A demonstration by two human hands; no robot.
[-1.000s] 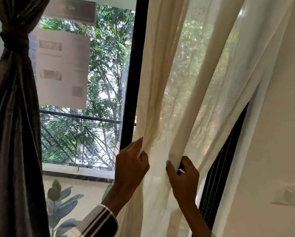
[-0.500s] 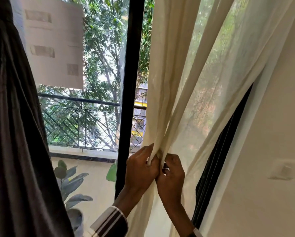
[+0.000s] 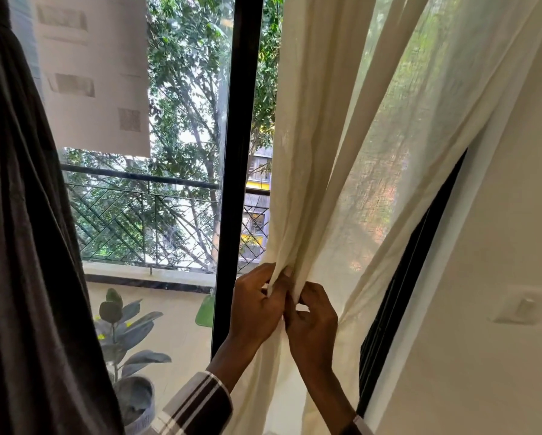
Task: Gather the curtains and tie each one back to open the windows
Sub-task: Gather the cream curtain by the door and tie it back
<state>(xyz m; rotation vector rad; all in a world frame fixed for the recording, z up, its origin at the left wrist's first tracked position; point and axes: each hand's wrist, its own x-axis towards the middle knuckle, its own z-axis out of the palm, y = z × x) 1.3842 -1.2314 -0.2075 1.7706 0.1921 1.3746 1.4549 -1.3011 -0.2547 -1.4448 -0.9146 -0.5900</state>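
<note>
Cream sheer curtain fills the right of our window, falling from above the view to our hands, which are together, touching. Our left hand pinches the gathered folds; our right hand curls around the bunch just beside it. It looks light, soft and slippery, best gripped at this waist. No tie is visible; the dark curtain is cut off at left.

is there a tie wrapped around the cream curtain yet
No: the cream curtain is only bunched between the left hand and right hand, with no tie visible.
</note>
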